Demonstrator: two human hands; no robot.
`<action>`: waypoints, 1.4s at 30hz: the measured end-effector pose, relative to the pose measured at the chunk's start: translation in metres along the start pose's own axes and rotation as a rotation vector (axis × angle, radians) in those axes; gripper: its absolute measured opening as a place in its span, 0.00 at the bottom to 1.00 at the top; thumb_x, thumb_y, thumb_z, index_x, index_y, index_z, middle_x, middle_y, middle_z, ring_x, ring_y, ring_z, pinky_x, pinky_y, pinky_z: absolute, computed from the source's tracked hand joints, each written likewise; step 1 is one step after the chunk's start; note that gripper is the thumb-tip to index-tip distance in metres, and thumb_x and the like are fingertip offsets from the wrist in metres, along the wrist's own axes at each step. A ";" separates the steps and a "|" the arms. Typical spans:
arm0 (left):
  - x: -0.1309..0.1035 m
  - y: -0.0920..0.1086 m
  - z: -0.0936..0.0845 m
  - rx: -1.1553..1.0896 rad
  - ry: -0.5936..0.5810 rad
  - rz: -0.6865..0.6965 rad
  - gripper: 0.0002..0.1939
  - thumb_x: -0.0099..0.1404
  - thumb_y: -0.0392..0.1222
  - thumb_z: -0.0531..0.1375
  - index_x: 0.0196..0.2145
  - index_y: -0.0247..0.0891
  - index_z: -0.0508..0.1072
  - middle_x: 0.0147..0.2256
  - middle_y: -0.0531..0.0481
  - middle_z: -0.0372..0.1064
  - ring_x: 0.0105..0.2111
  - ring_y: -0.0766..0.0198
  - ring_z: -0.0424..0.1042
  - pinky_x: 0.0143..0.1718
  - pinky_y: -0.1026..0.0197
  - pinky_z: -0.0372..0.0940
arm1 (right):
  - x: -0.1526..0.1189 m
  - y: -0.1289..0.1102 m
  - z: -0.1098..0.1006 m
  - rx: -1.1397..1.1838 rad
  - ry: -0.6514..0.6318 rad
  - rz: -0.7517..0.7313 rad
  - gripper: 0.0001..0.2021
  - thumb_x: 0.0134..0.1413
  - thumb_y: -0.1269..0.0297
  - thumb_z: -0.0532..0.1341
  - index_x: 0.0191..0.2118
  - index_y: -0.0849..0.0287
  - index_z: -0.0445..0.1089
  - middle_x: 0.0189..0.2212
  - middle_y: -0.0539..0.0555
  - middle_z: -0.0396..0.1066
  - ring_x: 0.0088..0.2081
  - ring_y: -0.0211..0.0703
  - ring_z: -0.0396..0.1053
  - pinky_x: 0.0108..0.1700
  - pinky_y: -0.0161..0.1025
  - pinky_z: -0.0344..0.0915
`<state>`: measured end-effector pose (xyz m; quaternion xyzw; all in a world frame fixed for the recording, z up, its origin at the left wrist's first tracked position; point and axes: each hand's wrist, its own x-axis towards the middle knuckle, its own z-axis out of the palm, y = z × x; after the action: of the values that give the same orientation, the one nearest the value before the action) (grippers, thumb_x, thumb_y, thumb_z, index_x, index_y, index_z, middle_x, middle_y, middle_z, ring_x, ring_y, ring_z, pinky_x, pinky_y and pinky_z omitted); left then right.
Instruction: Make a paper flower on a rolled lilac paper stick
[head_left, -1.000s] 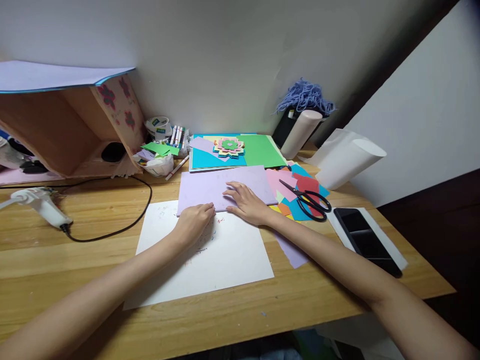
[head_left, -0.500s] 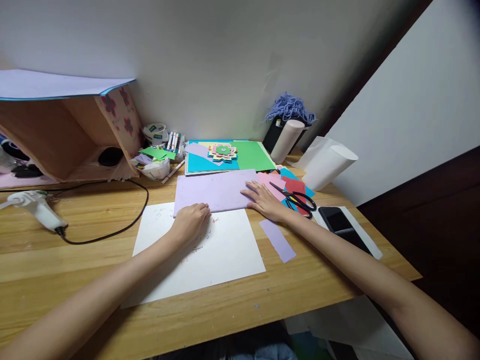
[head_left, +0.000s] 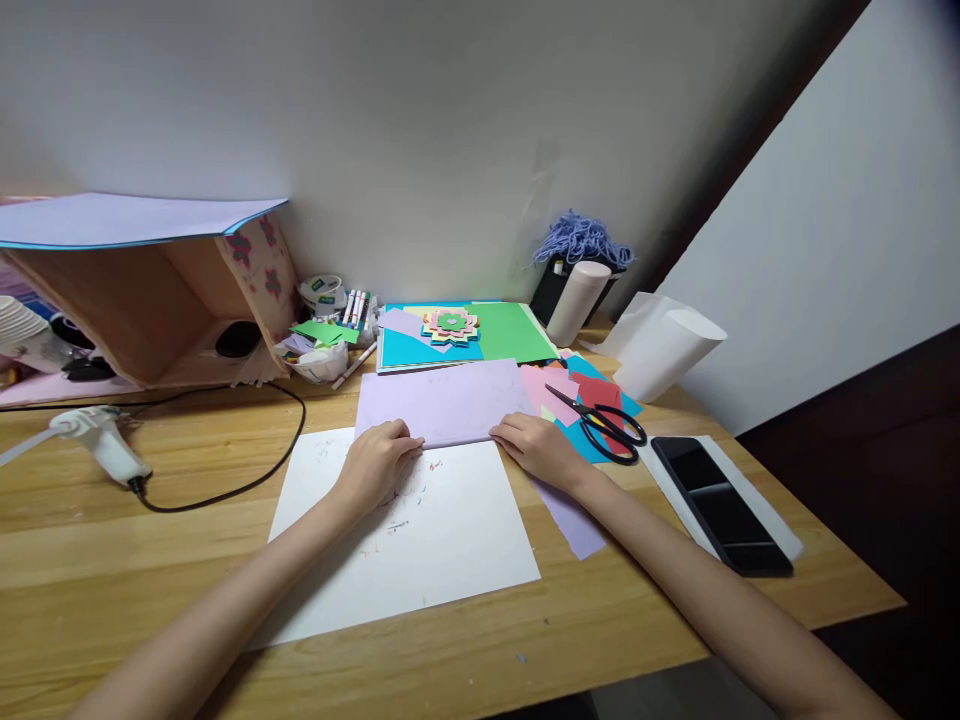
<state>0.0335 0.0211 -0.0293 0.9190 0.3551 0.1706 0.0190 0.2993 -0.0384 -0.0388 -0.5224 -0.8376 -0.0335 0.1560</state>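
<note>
A folded-looking lilac sheet of paper (head_left: 442, 400) lies across the top of a white sheet (head_left: 450, 540) marked with small coloured strokes. At its near left edge my left hand (head_left: 377, 462) is closed, thumb and fingers pinched on the paper. My right hand (head_left: 541, 450) is closed at the near right corner, fingertips together on the same edge. Partly under my right wrist lies a lilac paper strip (head_left: 571, 522). Black-handled scissors (head_left: 600, 420) rest on coloured paper pieces (head_left: 551, 392) just beyond that hand.
A glue gun (head_left: 105, 445) with a black cable lies left, before an open cardboard box (head_left: 259, 270). Behind are a layered paper flower (head_left: 451, 324) on coloured sheets and a tub of scraps (head_left: 322, 362). A paper roll (head_left: 667, 350) and a phone (head_left: 716, 505) are right.
My right hand has drawn back from lying spread on the lilac paper to its near corner, fingers now together. The left stays at the left edge. The view has shifted slightly.
</note>
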 end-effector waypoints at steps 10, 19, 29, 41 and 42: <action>-0.001 -0.010 0.003 0.079 -0.037 0.143 0.12 0.65 0.34 0.48 0.34 0.36 0.71 0.32 0.46 0.68 0.31 0.62 0.66 0.33 0.61 0.60 | -0.001 -0.003 0.005 -0.113 -0.016 0.062 0.12 0.57 0.74 0.50 0.36 0.59 0.70 0.30 0.54 0.68 0.33 0.41 0.64 0.32 0.37 0.55; -0.001 0.008 0.001 0.438 -0.145 0.366 0.12 0.60 0.25 0.48 0.28 0.31 0.69 0.28 0.44 0.65 0.27 0.61 0.64 0.27 0.59 0.58 | 0.002 -0.011 0.003 -0.116 0.045 0.082 0.10 0.59 0.68 0.52 0.32 0.59 0.69 0.32 0.53 0.70 0.34 0.39 0.65 0.33 0.35 0.57; 0.017 0.008 -0.011 0.386 -0.334 0.308 0.11 0.58 0.24 0.50 0.29 0.31 0.70 0.30 0.43 0.65 0.28 0.59 0.66 0.28 0.58 0.57 | 0.004 -0.015 0.006 -0.080 0.067 0.150 0.10 0.58 0.71 0.51 0.31 0.58 0.68 0.32 0.53 0.69 0.35 0.39 0.65 0.31 0.35 0.55; 0.023 0.008 -0.011 0.065 -0.227 -0.150 0.13 0.58 0.29 0.50 0.29 0.37 0.73 0.31 0.48 0.71 0.30 0.60 0.68 0.26 0.62 0.54 | 0.013 -0.007 -0.001 0.189 0.046 0.295 0.05 0.54 0.70 0.56 0.30 0.56 0.68 0.31 0.51 0.71 0.35 0.41 0.66 0.33 0.36 0.57; 0.025 0.005 -0.011 0.022 -0.228 -0.166 0.13 0.57 0.30 0.50 0.28 0.38 0.74 0.31 0.48 0.71 0.30 0.61 0.68 0.26 0.62 0.54 | 0.015 -0.005 -0.003 0.213 0.028 0.313 0.05 0.53 0.70 0.56 0.30 0.56 0.68 0.31 0.51 0.72 0.35 0.41 0.67 0.33 0.36 0.57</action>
<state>0.0502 0.0333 -0.0102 0.9000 0.4272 0.0592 0.0633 0.2887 -0.0282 -0.0312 -0.6265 -0.7427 0.0727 0.2251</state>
